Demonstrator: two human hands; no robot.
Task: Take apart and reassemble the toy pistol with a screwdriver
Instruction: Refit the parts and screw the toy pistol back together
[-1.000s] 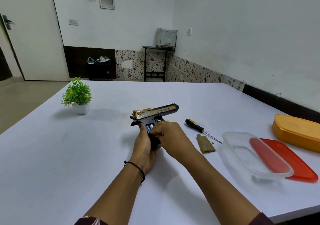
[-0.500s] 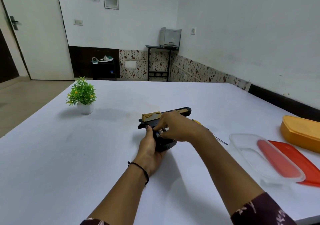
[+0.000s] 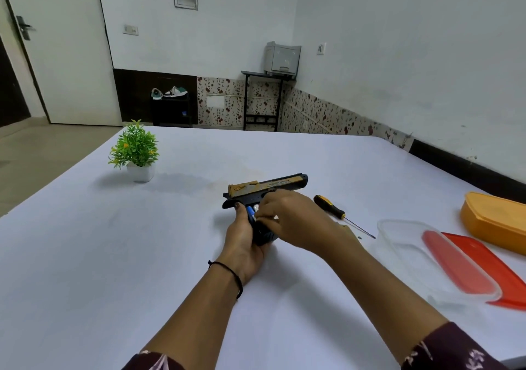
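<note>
Wrapping the handle of the boxy black-and-gold toy pistol (image 3: 273,186), the left grip (image 3: 242,241) holds it; the right grip (image 3: 290,219) pinches its side.

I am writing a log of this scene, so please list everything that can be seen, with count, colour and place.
table: 1, white, under everything
toy pistol: 1, black and gold, centre, in both hands
screwdriver: 1, black-yellow handle, on table right of pistol
clear container: 1, transparent, right, partly over red lid
red lid: 1, red, right edge
orange container: 1, orange, far right
potted plant: 1, green, white pot, table's far left
printer: 1, grey, on black stand, back wall
shoes: 1 pair, white-green, dark shelf near door
left hand: 1, grips pistol's handle
right hand: 1, fingers pinch at handle's side
</note>
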